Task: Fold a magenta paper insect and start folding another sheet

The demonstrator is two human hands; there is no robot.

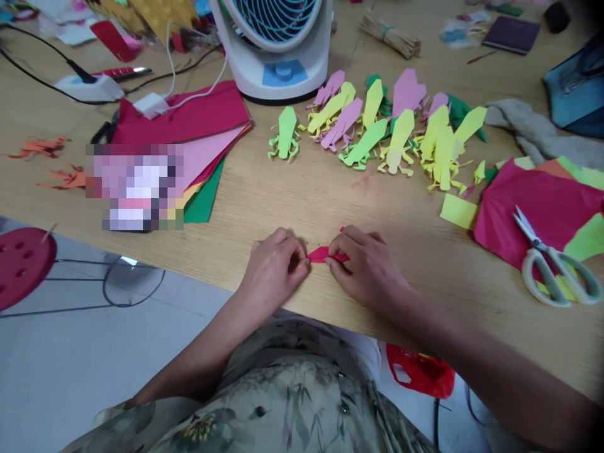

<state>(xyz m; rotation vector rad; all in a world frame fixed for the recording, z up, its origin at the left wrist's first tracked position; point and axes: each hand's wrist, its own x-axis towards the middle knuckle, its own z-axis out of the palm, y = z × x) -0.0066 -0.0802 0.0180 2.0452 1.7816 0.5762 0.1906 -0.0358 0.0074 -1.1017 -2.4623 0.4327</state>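
The left hand (274,264) and the right hand (365,267) are each pinching one end of a small red folded paper piece (323,254) at the front edge of the light wooden worktop (292,195). Pulling too hard could be tearing it. No box is showing.
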